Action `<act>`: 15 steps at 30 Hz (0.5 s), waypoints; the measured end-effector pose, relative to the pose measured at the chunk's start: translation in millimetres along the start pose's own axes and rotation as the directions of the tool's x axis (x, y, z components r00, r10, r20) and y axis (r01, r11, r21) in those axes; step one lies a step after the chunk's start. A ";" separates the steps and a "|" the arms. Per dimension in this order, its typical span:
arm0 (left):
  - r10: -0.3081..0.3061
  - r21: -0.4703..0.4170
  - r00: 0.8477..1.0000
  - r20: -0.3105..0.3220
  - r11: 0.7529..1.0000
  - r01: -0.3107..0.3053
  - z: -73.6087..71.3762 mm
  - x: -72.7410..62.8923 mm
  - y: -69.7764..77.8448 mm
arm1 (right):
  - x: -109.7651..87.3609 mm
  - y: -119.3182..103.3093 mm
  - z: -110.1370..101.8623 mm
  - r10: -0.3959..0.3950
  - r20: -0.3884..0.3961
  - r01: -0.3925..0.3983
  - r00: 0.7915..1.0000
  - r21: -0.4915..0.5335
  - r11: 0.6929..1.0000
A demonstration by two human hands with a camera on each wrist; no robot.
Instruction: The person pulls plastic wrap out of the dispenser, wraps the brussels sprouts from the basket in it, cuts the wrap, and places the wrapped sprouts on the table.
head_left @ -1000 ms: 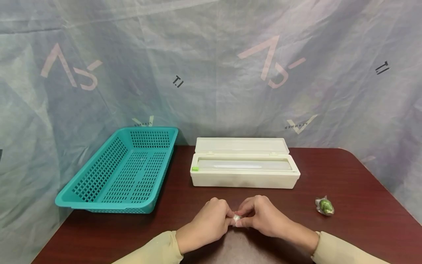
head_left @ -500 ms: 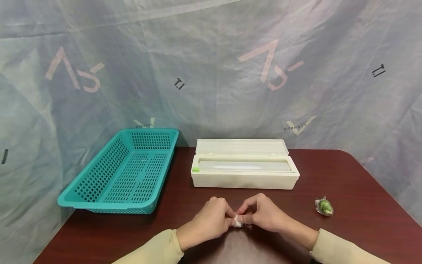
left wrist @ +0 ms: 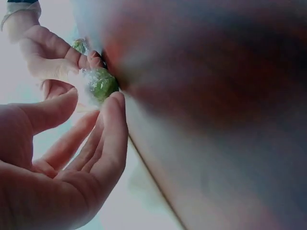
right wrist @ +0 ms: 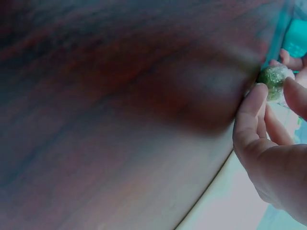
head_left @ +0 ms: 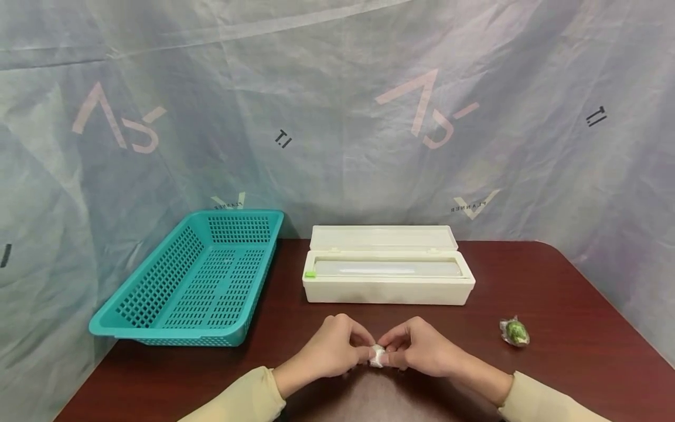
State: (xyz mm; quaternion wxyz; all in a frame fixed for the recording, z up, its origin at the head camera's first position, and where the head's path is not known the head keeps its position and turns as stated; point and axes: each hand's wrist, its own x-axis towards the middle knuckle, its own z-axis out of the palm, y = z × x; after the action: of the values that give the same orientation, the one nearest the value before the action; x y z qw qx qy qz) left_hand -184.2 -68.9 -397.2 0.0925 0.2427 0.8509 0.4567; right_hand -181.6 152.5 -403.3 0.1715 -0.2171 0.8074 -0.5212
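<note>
Between both hands, low over the front of the table, is a small round green vegetable (left wrist: 102,86) wrapped in clear cling film, its film looking whitish on top (head_left: 377,355). My left hand (head_left: 336,349) pinches the left side of the wrap with thumb and fingers. From the other side my right hand (head_left: 426,351) pinches it too, thumb on the near face. The right wrist view shows the vegetable's green underside (right wrist: 272,81) just past the right fingertips. A second film-wrapped green vegetable (head_left: 515,332) lies on the table to the right.
A white cling film box (head_left: 389,291) stands behind the hands, lid raised, with a film roll (head_left: 387,269) inside and a green slider at its left. To the left sits a teal plastic basket (head_left: 239,337). The dark red table (head_left: 532,275) ends at a grey printed curtain (head_left: 337,146).
Both hands stay at the same spot, with small finger shifts at the wrap; more whitish film shows between the fingertips. The head view has tilted slightly. Basket, box and second vegetable stay put.
</note>
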 end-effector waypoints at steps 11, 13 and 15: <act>-0.131 -0.214 0.986 0.107 0.965 0.151 1.5 3.9 -3.2 | -5.4 2.9 0.8 -0.032 -0.057 0.032 0.998 -0.010 0.999; -0.134 -0.230 0.985 0.107 0.960 0.156 2.0 4.5 -3.0 | -6.6 2.0 1.1 -0.047 -0.078 0.045 0.996 -0.029 0.999; -0.128 -0.238 0.987 0.099 0.960 0.148 2.4 4.8 -3.0 | -7.6 0.8 1.5 -0.055 -0.102 0.051 0.993 -0.047 0.998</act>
State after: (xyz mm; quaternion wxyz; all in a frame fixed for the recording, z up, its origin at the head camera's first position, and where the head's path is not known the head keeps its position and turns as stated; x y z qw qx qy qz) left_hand -188.5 -66.1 -400.7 0.1883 0.1881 0.7982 0.5403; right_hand -174.5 155.6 -404.3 0.1106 -0.2150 0.8206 -0.5179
